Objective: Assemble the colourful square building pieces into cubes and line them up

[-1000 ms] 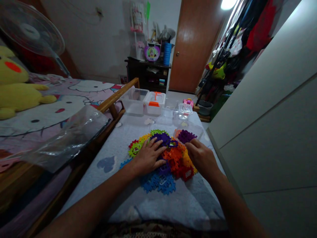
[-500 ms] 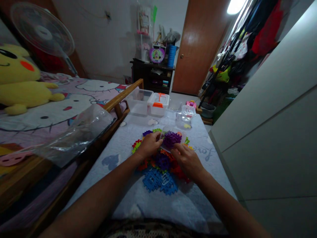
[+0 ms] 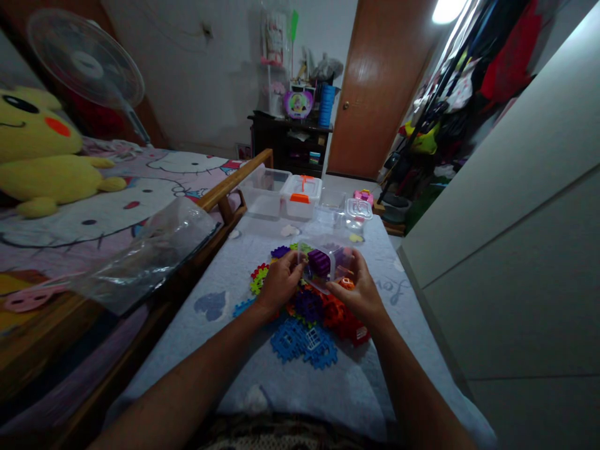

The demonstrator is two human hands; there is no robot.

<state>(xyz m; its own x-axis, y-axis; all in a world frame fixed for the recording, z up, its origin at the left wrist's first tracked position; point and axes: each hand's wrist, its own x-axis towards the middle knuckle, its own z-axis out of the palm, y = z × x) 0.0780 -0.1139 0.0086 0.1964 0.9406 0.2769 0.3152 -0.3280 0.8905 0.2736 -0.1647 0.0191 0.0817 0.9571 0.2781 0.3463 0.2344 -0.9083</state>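
Observation:
Between my hands is a clear plastic box (image 3: 338,255), tilted, with purple toy blocks (image 3: 319,263) stacked inside. My left hand (image 3: 282,279) grips its left side, thumb and fingers at the edge. On the right side, my right hand (image 3: 359,285) is closed round the box, thumb low and fingers behind. Beneath and around lie toothed plastic building blocks: blue ones (image 3: 287,339) nearest me, red ones (image 3: 355,330) to the right, a dark purple one (image 3: 308,305) in the middle, and green ones (image 3: 257,282) at the left.
At the table's far end stand a large clear bin (image 3: 265,197), a lidded box with orange clips (image 3: 301,197) and a small clear container (image 3: 357,211). A wooden bed rail (image 3: 229,184) runs along the left; a pale cabinet (image 3: 515,250) rises on the right.
The clear box has tipped up from lying flatter, its side now showing. My right hand has moved from the box's near edge to wrap its right side.

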